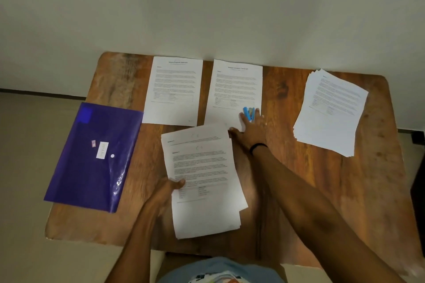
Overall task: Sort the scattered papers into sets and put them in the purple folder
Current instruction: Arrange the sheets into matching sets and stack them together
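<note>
Purple see-through folder (76, 167), white label (102, 150) and stud (112, 156), flat at left edge of counter (294, 167). White printed papers (204, 167) at centre, pinched by left grip (164, 192); right grip (251, 132) spread, touching blue item (248, 113).

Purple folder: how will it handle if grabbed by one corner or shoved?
Purple folder looks like thin plastic, so it probably sags when lifted by a corner. Glare near its lower edge suggests a slick surface, likely to slide on the table. Its lower-left corner overhangs the table edge, so a leftward push could tip it off.
</note>
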A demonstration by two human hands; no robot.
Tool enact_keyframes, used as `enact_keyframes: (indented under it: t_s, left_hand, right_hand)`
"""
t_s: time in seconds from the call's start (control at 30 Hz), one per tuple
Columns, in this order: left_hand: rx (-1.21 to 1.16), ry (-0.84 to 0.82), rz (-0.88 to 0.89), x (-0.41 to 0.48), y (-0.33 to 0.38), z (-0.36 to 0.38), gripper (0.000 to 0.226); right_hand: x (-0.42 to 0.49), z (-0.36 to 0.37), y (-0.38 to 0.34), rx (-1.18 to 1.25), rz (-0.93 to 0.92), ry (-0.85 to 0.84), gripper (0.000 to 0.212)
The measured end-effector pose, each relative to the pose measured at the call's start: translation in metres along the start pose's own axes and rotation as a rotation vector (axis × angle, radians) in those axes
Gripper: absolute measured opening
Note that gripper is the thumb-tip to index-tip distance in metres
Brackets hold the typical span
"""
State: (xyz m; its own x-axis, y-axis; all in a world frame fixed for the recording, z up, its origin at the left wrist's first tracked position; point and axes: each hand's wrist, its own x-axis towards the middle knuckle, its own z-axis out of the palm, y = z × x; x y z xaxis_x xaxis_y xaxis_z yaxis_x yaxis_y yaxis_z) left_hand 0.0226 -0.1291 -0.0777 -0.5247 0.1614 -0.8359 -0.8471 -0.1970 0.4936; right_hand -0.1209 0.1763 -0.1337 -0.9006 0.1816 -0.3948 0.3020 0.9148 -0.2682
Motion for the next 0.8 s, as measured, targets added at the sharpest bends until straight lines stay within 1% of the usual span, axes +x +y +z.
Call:
enact_keyframes:
  t_s: [0.03,0.07,0.17,0.2,0.23,0.27,0.3,0.37,0.43,0.5,0.53,0.6,0.67,0.8]
  left_hand:
    - [0.033,0.013,-0.003,0.005,-0.003,-0.002,0.047]
    - [0.064,0.032,-0.002,0.009,-0.005,-0.004,0.049]
    - [0.137,0.099,0.02,0.024,-0.019,-0.01,0.028]
    - [0.176,0.119,0.034,0.026,-0.023,-0.01,0.026]
    - [0.194,0.126,0.061,0.028,-0.025,-0.008,0.026]
    - [0.203,0.117,0.09,0.029,-0.028,-0.007,0.027]
    - [0.21,0.105,0.117,0.028,-0.028,-0.003,0.028]
    - [0.213,0.082,0.158,0.021,-0.025,0.005,0.032]
    - [0.206,0.044,0.187,0.016,-0.025,0.008,0.041]
    - [0.217,0.037,0.206,0.014,-0.026,0.005,0.046]
    - [0.225,0.025,0.2,0.014,-0.026,0.003,0.047]
    - [0.228,-0.001,0.182,0.011,-0.026,0.0,0.043]
    - [0.221,0.0,0.171,0.007,-0.025,-0.001,0.037]
    - [0.189,0.029,0.148,0.002,-0.027,0.0,0.035]
  right_hand:
    - [-0.006,-0.003,0.002,0.093,0.006,0.038,0.073]
    - [-0.013,-0.004,0.003,0.201,0.021,0.07,0.065]
    - [-0.051,-0.021,-0.002,0.484,0.085,0.15,0.036]
    - [-0.065,-0.022,-0.003,0.548,0.137,0.172,0.026]
    - [-0.078,-0.02,-0.003,0.595,0.178,0.188,0.021]
    - [-0.09,-0.014,-0.003,0.639,0.209,0.183,0.025]
    - [-0.102,-0.005,-0.003,0.691,0.231,0.136,0.032]
    - [-0.126,0.017,-0.004,0.812,0.245,-0.019,0.032]
    - [-0.143,0.04,0.002,0.852,0.253,-0.125,0.042]
    - [-0.151,0.05,0.009,0.905,0.275,-0.175,0.054]
    - [-0.154,0.051,0.01,0.954,0.299,-0.189,0.057]
    - [-0.156,0.049,0.013,1.028,0.353,-0.195,0.054]
    - [-0.158,0.043,0.013,1.051,0.356,-0.189,0.045]
    - [-0.164,0.032,0.011,1.086,0.37,-0.17,0.024]
